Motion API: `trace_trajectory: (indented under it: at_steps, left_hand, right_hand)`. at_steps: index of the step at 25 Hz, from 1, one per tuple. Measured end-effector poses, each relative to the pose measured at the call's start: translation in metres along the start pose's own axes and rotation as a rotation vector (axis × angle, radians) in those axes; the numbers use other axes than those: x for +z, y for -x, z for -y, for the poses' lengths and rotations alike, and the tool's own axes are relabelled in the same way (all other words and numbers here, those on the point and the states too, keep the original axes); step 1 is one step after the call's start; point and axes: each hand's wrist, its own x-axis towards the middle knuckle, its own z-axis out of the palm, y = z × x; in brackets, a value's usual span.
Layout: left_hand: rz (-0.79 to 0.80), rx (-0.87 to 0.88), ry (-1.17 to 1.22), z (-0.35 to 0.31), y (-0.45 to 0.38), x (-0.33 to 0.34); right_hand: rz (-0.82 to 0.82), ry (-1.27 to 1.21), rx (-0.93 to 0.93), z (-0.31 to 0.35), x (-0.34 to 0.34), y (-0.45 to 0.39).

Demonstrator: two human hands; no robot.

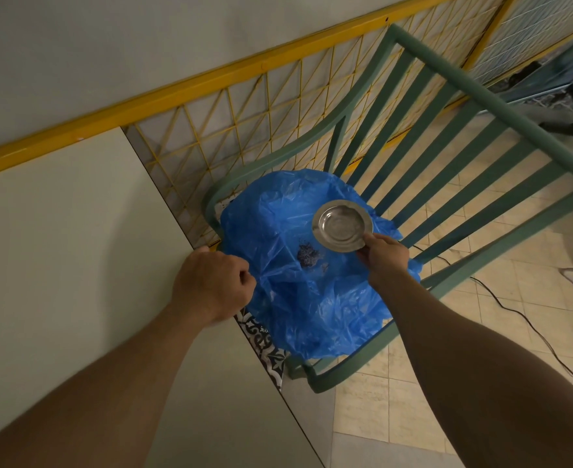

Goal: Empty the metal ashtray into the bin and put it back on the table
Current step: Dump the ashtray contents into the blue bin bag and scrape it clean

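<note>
A round metal ashtray [341, 225] is held by its near rim in my right hand [384, 255], hollow side up, over a blue plastic bin bag [308, 298]. The ashtray's bowl looks bare. A small dark heap of ash [308, 256] lies on the blue plastic just left of the ashtray. My left hand [212, 282] is closed on the bag's left edge, at the corner of the pale table [75, 248]. The bag sits on the seat of a green slatted chair [447, 157].
A yellow wire-mesh fence [244, 106] runs behind the chair and table. A patterned cloth strip [264, 346] hangs along the table's right edge. Beige floor tiles [481, 349] lie to the right, crossed by a black cable [528, 319].
</note>
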Motion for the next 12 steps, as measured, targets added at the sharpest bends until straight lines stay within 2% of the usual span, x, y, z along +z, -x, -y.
trace_trajectory:
  at_steps: [8,12]
  left_hand:
    - [-0.088,-0.005,0.217,0.004,0.005,-0.001]
    - [-0.194,-0.194,0.523,0.001,0.003,-0.005]
  right_hand:
    - [0.049,-0.012,-0.031,0.016,-0.005,0.022]
    - [0.122,-0.017,-0.035,0.021,-0.007,0.044]
